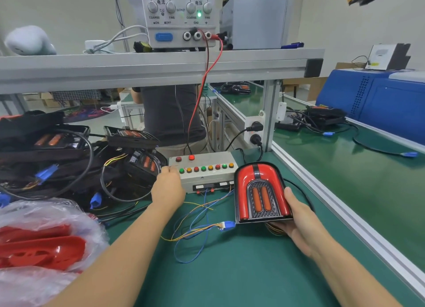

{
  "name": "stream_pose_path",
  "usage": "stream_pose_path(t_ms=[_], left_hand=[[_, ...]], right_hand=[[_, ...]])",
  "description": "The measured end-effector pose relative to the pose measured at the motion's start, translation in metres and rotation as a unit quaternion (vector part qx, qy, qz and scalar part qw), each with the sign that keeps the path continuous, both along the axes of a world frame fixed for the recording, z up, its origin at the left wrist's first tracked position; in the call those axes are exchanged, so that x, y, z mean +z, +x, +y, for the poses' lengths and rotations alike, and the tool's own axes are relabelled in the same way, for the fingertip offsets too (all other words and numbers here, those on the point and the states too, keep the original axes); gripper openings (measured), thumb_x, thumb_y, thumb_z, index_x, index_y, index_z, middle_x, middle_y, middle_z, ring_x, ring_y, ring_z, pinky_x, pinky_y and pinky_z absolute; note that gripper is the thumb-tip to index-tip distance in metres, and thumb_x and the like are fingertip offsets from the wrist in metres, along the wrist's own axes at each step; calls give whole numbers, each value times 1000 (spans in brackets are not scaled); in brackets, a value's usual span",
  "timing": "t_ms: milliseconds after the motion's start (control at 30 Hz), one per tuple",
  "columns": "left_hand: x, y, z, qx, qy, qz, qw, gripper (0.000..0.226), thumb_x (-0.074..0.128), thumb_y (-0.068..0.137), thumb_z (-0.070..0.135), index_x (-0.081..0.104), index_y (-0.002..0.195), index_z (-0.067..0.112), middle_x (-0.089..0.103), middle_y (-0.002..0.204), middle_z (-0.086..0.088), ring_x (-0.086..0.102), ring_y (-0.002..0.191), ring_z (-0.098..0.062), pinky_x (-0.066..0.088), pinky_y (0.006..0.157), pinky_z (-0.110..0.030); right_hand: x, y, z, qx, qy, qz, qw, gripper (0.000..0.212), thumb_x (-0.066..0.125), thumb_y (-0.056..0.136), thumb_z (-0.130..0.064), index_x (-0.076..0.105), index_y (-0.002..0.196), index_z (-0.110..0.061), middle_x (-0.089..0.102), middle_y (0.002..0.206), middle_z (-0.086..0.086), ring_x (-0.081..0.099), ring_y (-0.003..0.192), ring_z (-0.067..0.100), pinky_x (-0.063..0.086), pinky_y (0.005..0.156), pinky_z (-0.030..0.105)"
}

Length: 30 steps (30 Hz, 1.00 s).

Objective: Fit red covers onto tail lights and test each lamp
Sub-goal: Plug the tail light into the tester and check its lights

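Observation:
My right hand (296, 221) holds a tail light (261, 193) with its red cover fitted, tilted up off the green mat, thumb along its right side and fingers beneath. Two orange strips show in its middle. A blue connector (227, 225) with thin wires hangs at its lower left. My left hand (167, 187) reaches to the left end of the grey test box (204, 175), fingertips at its row of coloured buttons; whether a button is pressed I cannot tell. Loose red covers (43, 249) lie in a clear plastic bag at the lower left.
A heap of black tail lights with cables (69, 155) fills the left of the bench. A power supply (181, 17) stands on the shelf above, with red and black leads down to the box. An aluminium rail (333, 205) borders the right side. A person stands behind the bench.

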<state>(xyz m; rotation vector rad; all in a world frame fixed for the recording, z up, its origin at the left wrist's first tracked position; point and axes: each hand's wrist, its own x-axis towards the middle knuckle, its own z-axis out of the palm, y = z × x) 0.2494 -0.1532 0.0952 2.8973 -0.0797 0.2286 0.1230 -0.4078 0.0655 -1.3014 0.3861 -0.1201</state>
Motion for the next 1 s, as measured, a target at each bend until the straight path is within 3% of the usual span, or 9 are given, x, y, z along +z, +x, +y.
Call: stream_pose_path(t_ms=[200, 433, 700, 800, 867, 1000], left_hand=[[3, -1, 0, 20, 44, -1, 999, 35, 56, 88, 6, 50, 122, 4, 37, 130, -11, 54, 107, -29, 47, 82, -38], [7, 5, -8, 21, 168, -27, 985, 37, 56, 88, 20, 56, 124, 11, 37, 133, -12, 46, 117, -27, 44, 90, -36], [1, 3, -4, 37, 143, -61, 987, 38, 53, 86, 22, 55, 123, 13, 43, 127, -9, 42, 117, -27, 36, 95, -38], [-6, -8, -16, 35, 122, -102, 987, 58, 57, 82, 28, 41, 136, 15, 35, 139, -9, 33, 126, -28, 28, 101, -42], [-11, -14, -34, -21, 87, -111, 990, 80, 60, 80, 29, 19, 149, 23, 16, 155, -9, 15, 141, -30, 14, 112, -49], [-10, -18, -77, -85, 19, -17, 996, 86, 55, 80, 23, 8, 150, 37, -5, 160, -8, -7, 146, -33, -9, 113, -57]], right_hand=[[-3, 0, -1, -13, 5, -6, 1000, 45, 40, 100, -46, 71, 105, -15, 76, 98, 11, 74, 83, 19, 52, 72, 33], [-4, 0, 0, -21, 10, -14, 1000, 41, 41, 100, -45, 69, 105, -15, 76, 94, 10, 74, 81, 18, 52, 71, 34], [-7, -3, -2, -25, 11, -19, 999, 41, 42, 99, -44, 71, 102, -15, 76, 96, 10, 74, 83, 19, 52, 76, 36], [-8, -3, -2, -14, 7, -26, 1000, 46, 40, 101, -42, 74, 95, -12, 76, 97, 10, 74, 82, 17, 51, 79, 37], [-8, -2, -1, -10, 4, -28, 1000, 46, 41, 101, -41, 76, 92, -12, 76, 96, 10, 74, 79, 17, 51, 79, 37], [-7, -3, 0, -12, -3, -26, 1000, 45, 41, 101, -41, 75, 93, -13, 76, 95, 10, 73, 81, 18, 51, 80, 37]])
